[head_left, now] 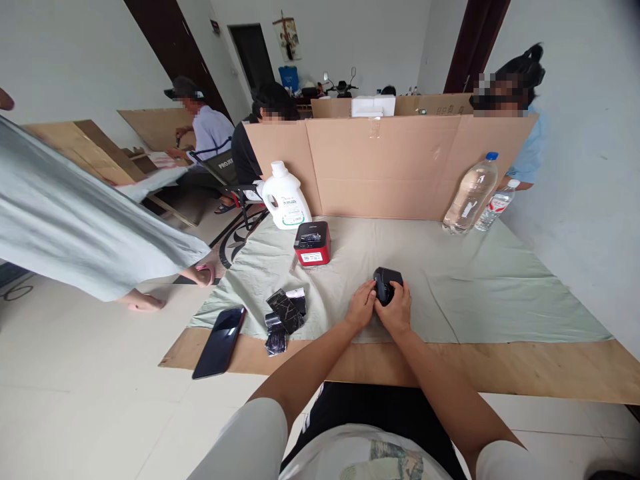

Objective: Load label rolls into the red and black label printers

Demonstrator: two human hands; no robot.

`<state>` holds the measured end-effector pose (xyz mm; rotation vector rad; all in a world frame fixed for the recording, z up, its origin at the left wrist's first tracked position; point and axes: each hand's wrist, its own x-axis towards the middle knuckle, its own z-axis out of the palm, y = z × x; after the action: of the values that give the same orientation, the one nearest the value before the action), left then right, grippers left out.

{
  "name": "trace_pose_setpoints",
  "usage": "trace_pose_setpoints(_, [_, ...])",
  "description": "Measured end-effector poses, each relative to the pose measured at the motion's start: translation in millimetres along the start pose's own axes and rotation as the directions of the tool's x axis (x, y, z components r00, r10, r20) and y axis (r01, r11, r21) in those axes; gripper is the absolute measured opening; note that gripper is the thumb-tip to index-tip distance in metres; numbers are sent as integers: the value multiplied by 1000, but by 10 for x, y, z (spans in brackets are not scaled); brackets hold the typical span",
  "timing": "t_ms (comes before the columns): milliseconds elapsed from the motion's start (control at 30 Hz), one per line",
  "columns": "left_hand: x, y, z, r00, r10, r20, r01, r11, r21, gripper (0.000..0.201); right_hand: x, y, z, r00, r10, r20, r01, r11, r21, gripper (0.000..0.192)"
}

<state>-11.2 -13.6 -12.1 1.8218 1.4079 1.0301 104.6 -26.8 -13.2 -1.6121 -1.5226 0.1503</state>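
Observation:
A small black object (pixel 388 283) with a glossy rounded side and a flat, boxy far part rests on the cloth-covered table; its exact kind cannot be made out. My left hand (pixel 362 304) is closed against its left side, the fingertips touching the edge. From the right, my right hand (pixel 398 308) wraps around it, with fingers along its far right side and thumb at the near side. Left of my hands lie several crumpled, shiny black pieces (pixel 286 312), one with a white patch. Behind those sits a red and black box (pixel 313 244) with a white label.
A dark phone (pixel 219 343) lies at the table's left front edge. A white jug (pixel 287 199) stands back left; a large clear bottle (pixel 471 195) and a smaller bottle (pixel 497 205) stand back right. A cardboard panel (pixel 380 167) closes off the back. Several people are around.

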Motion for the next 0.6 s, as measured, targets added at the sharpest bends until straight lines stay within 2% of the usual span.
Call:
trace_pose_setpoints(67, [-21, -33, -10, 999, -41, -5, 41, 998, 53, 43, -60, -30, 32, 1000, -21, 13, 21, 998, -53, 56])
trace_pose_setpoints(200, [-5, -51, -36, 988, -145, -53, 149, 985, 88, 37, -135, -11, 10, 987, -131, 91, 144, 977, -160, 53])
trace_pose_setpoints(267, [68, -28, -61, 971, -229, -74, 235, 968, 83, 32, -147, 28, -45, 973, -188, 134, 213, 956, -202, 56])
trace_pose_setpoints(333, [178, 5, -88, 935, -346, -73, 350, 936, 39, 28, -143, 78, -113, 950, -261, 172, 297, 926, -232, 58])
trace_pose_setpoints(400, [301, 35, -112, 891, -453, -27, 451, 890, -67, 30, -130, 129, -172, 921, -341, 188, 380, 893, -242, 56])
trace_pose_setpoints(467, [416, 51, -136, 859, -509, 49, 508, 839, -194, 36, -115, 170, -203, 899, -401, 178, 435, 869, -235, 54])
trace_pose_setpoints(600, [579, 28, -215, 838, -481, 258, 545, 761, -352, 55, -101, 201, -196, 885, -443, 143, 465, 859, -216, 53])
